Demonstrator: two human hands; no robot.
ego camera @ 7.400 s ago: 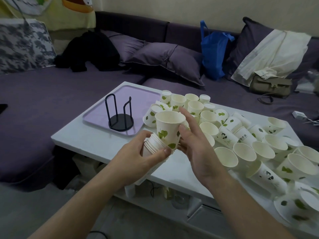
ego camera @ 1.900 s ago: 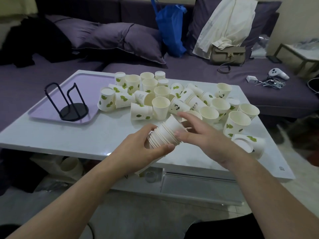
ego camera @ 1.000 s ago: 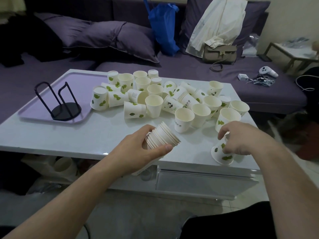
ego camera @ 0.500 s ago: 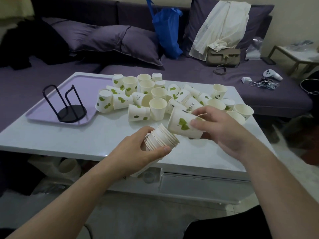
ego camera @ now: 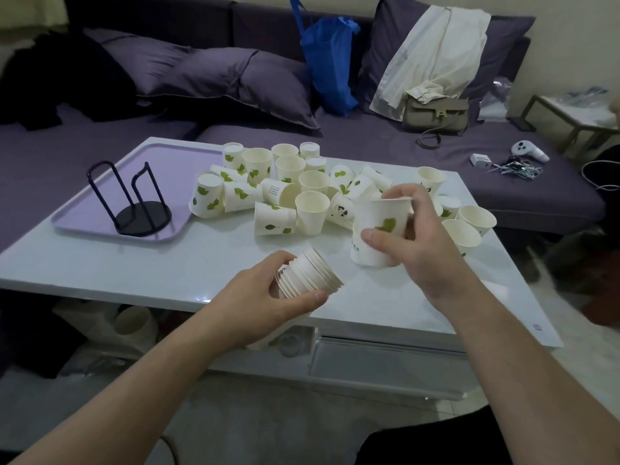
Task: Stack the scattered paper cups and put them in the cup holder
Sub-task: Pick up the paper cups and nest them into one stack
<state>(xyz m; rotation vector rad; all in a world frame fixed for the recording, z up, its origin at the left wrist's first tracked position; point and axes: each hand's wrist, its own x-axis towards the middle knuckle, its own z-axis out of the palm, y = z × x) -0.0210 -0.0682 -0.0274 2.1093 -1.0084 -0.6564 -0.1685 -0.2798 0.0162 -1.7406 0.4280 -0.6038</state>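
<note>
At the far left we see a black wire cup holder with a round base (ego camera: 136, 203), standing empty on a flat lilac plastic tray (ego camera: 84, 209) at the left end of the glossy white coffee table (ego camera: 161, 263). Next along, a crowd of loose white paper cups printed with green leaves (ego camera: 268, 193) covers the table's middle, some upright, some on their sides. Nearer us, our left hand (ego camera: 268, 307) wraps a nested stack of white paper cups (ego camera: 310, 275), fingers and thumb closed round it, rims tilted up and to the right. Just to its right, our right hand (ego camera: 412, 239) grips a single leaf-printed white paper cup (ego camera: 380, 229), thumb on its side, fingertips at the rim, held near the stack but apart from it.
</note>
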